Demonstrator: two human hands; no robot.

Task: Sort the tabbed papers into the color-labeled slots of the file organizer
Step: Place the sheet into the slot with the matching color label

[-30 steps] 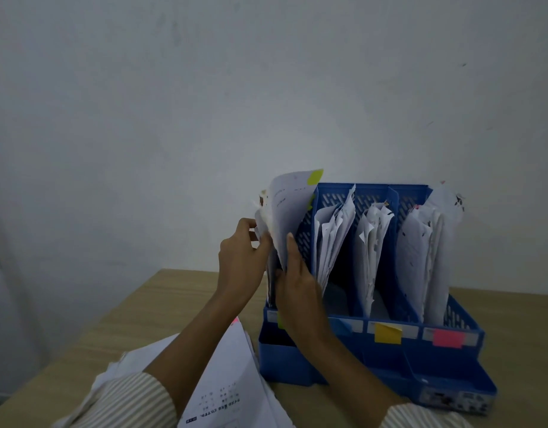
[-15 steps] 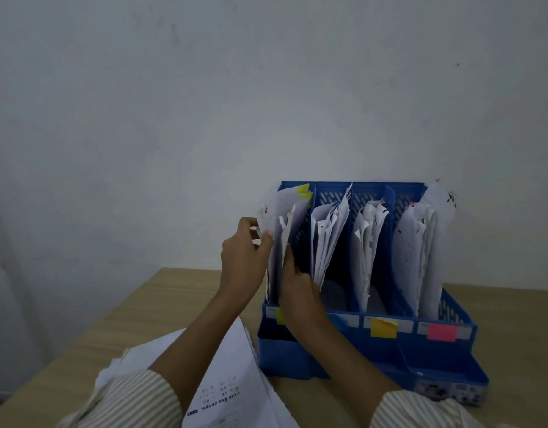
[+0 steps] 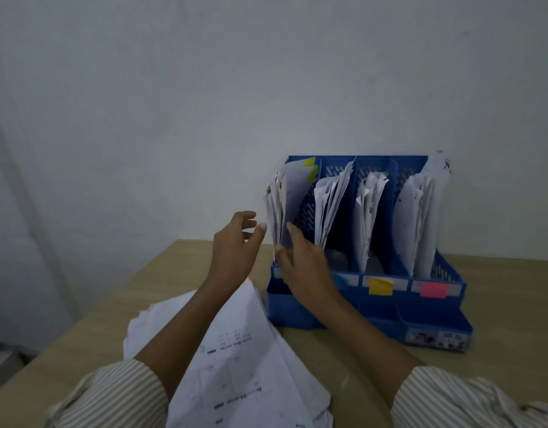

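Now the loose paper stack (image 3: 235, 359) lies lower left, long axis toward the organizer (image 3: 433, 307); left hand (image 3: 235, 251) nearer, fingers slack; right hand (image 3: 306, 264) flat against filed sheets (image 3: 285, 208)

Loose papers (image 3: 235, 350) lie left of organizer (image 3: 374, 307).

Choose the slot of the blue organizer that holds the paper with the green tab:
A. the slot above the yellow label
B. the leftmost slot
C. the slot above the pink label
B: the green tab sticks up from the papers in the leftmost slot of the file organizer.
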